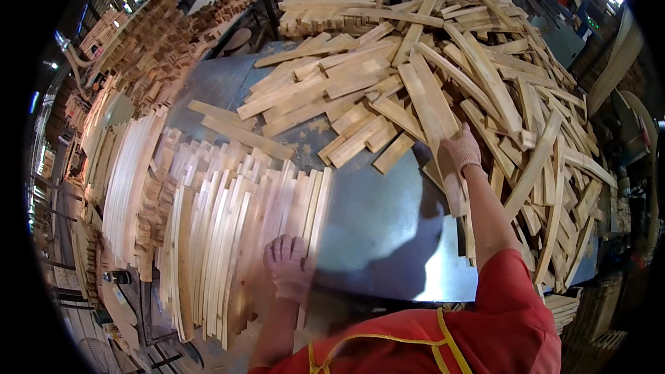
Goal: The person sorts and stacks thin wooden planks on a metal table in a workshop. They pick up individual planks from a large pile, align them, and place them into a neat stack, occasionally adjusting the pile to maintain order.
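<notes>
Reaching into the loose slat pile (485,90), the right hand (460,149) has its fingers clamped on one long slat (433,107). The left hand (287,266) lies with fingers spread flat on the stacked slats (228,235). Risk: pulling may drag neighbouring slats off the metal surface (374,228).

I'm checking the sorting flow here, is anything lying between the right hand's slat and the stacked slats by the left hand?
Nothing visible does. The right hand grips a long slat at the loose pile's edge. Between it and the stacked slats under the left hand lies only bare metal table.
</notes>
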Action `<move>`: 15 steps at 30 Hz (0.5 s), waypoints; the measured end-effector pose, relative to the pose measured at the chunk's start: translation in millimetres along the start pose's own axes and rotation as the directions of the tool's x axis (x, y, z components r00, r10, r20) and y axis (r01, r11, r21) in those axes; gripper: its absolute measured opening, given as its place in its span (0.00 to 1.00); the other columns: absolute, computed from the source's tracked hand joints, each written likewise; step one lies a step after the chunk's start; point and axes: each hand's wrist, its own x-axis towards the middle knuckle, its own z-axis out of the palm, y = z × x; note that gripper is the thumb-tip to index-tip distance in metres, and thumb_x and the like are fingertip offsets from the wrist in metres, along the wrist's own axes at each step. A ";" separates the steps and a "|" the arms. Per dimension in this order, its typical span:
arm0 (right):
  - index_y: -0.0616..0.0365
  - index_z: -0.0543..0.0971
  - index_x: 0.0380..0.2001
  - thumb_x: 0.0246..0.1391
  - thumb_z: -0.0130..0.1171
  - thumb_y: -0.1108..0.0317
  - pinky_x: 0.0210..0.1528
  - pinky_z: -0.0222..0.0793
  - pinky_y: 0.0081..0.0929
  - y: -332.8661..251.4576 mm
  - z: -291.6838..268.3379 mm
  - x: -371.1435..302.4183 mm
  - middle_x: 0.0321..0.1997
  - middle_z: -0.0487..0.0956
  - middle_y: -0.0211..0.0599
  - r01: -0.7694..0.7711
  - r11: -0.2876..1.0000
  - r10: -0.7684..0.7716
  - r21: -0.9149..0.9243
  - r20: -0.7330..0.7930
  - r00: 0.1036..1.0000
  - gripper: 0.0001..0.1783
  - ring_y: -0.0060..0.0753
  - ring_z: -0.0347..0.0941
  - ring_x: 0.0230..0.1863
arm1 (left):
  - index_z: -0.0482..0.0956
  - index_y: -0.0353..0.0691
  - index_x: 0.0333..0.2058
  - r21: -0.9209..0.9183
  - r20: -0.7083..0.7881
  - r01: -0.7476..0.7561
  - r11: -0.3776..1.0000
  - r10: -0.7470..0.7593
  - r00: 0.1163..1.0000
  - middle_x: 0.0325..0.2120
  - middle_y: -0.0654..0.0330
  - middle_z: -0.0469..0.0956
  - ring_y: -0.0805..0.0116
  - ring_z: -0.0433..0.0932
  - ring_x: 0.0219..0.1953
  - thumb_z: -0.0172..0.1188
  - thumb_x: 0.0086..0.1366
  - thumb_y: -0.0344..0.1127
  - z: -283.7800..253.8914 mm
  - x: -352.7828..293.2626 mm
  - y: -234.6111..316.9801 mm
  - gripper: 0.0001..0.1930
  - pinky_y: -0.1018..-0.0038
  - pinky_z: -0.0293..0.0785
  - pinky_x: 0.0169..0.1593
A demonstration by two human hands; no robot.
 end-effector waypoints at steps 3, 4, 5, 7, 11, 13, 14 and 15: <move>0.57 0.78 0.56 0.51 0.73 0.53 0.60 0.77 0.47 -26.3 -23.7 -37.5 0.56 0.83 0.55 0.040 0.981 -0.023 -0.191 0.091 0.996 0.33 0.56 0.80 0.60 | 0.78 0.42 0.55 0.023 0.017 0.024 0.999 -0.024 1.000 0.56 0.53 0.73 0.52 0.68 0.65 0.61 0.61 0.47 -4.5 -5.8 -0.1 0.25 0.51 0.53 0.75; 0.57 0.78 0.55 0.51 0.73 0.53 0.60 0.77 0.47 -26.8 -21.2 -47.1 0.55 0.84 0.54 0.104 0.980 -0.089 -0.168 0.097 0.991 0.32 0.56 0.80 0.59 | 0.78 0.42 0.55 0.016 0.014 0.022 1.000 -0.023 1.000 0.56 0.53 0.73 0.53 0.68 0.65 0.60 0.61 0.46 -5.8 -6.1 -1.5 0.25 0.51 0.53 0.75; 0.56 0.78 0.55 0.51 0.73 0.53 0.60 0.77 0.47 -25.6 -19.3 -58.1 0.55 0.84 0.53 0.170 0.974 -0.157 -0.147 0.101 0.982 0.31 0.56 0.80 0.58 | 0.78 0.43 0.55 0.007 0.008 0.023 1.000 -0.023 1.000 0.56 0.54 0.73 0.53 0.68 0.65 0.59 0.61 0.45 -7.4 -8.2 -1.6 0.24 0.51 0.53 0.75; 0.52 0.77 0.60 0.50 0.73 0.51 0.61 0.77 0.47 -43.7 -35.5 -97.9 0.55 0.83 0.52 0.256 0.957 -0.223 -0.134 0.220 0.950 0.35 0.56 0.80 0.58 | 0.78 0.44 0.54 -0.025 0.066 0.054 0.998 -0.052 0.996 0.55 0.54 0.74 0.52 0.68 0.64 0.58 0.60 0.43 -15.0 -4.3 4.0 0.23 0.50 0.55 0.74; 0.53 0.60 0.74 0.48 0.75 0.56 0.67 0.74 0.50 -37.9 32.0 -152.6 0.66 0.72 0.60 0.238 0.971 -0.240 0.034 0.178 0.954 0.53 0.60 0.75 0.66 | 0.79 0.44 0.53 -0.051 -0.039 0.009 0.999 -0.011 0.999 0.54 0.53 0.73 0.52 0.68 0.62 0.59 0.60 0.43 -5.6 -6.6 -2.0 0.22 0.48 0.56 0.72; 0.51 0.57 0.75 0.50 0.71 0.62 0.64 0.75 0.51 -58.8 49.9 -175.0 0.65 0.72 0.60 0.209 0.978 -0.207 0.005 0.145 0.967 0.52 0.61 0.75 0.64 | 0.79 0.45 0.54 -0.052 -0.092 -0.024 0.998 0.019 0.996 0.55 0.53 0.73 0.52 0.68 0.62 0.59 0.60 0.44 0.8 -10.7 -1.3 0.23 0.48 0.56 0.72; 0.49 0.56 0.76 0.51 0.69 0.65 0.63 0.76 0.52 -65.5 58.0 -184.9 0.64 0.72 0.60 0.192 0.981 -0.190 -0.001 0.135 0.972 0.51 0.61 0.76 0.63 | 0.79 0.45 0.54 -0.009 -0.098 -0.016 1.000 0.015 0.995 0.55 0.54 0.72 0.53 0.67 0.63 0.59 0.60 0.44 7.6 -16.7 -3.8 0.23 0.48 0.56 0.72; 0.48 0.55 0.76 0.51 0.68 0.67 0.61 0.76 0.52 -68.8 66.6 -195.0 0.62 0.73 0.59 0.220 0.972 -0.211 -0.081 0.110 0.971 0.51 0.61 0.76 0.62 | 0.78 0.45 0.55 0.036 -0.113 -0.006 0.999 0.010 0.994 0.56 0.54 0.72 0.53 0.66 0.64 0.59 0.61 0.45 14.4 -19.4 -7.4 0.24 0.48 0.55 0.73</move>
